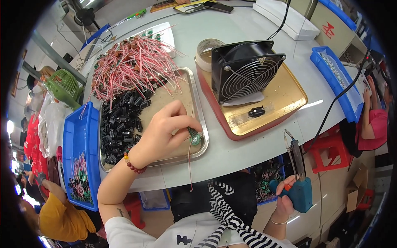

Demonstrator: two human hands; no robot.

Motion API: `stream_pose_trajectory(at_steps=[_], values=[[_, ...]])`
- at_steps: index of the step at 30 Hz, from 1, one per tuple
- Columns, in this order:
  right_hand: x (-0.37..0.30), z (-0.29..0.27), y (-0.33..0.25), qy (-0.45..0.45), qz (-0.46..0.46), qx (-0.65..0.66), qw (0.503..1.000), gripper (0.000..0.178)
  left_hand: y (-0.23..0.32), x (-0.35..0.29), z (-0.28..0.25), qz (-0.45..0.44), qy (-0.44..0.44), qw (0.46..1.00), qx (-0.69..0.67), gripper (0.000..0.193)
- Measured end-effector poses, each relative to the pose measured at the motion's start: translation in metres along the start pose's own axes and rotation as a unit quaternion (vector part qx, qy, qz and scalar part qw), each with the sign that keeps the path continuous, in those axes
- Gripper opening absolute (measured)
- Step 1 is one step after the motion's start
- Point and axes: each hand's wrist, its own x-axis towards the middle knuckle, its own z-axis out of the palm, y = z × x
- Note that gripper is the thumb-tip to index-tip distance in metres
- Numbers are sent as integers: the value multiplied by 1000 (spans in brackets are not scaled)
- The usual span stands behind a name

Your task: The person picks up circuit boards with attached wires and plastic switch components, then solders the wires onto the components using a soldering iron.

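My left hand [168, 127] pinches a small green circuit board [195, 139] with a thin wire hanging from it, over the near right corner of a metal tray [204, 145]. Many black plastic parts [120, 120] fill the tray's left side, and a heap of red and white wires [128, 62] with small boards lies at its far end. Off the table's front edge, my right hand [286, 194] grips a teal soldering gun [301, 193], its metal tip pointing up. One black part [257, 111] sits on a gold-coloured tin [285, 96].
A black fan [248, 70] stands on the tin, beside a tape roll [203, 62]. Blue bins flank the table at left [78, 134] and right [351, 105]. A black cable [331, 105] runs down the right side. Other people sit at both sides.
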Motion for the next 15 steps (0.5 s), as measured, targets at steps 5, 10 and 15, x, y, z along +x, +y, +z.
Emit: stream_pose_trajectory(at_steps=[5,10,15], values=[[2,0,1,7,10,1,1000,46,1,1,9,-9,-28,994,-109,19],[6,2,2,-5,10,8,1000,46,10,8,28,91,-5,989,-114,11],[5,0,4,-6,8,-9,1000,45,16,10,51,-95,45,931,-349,19]])
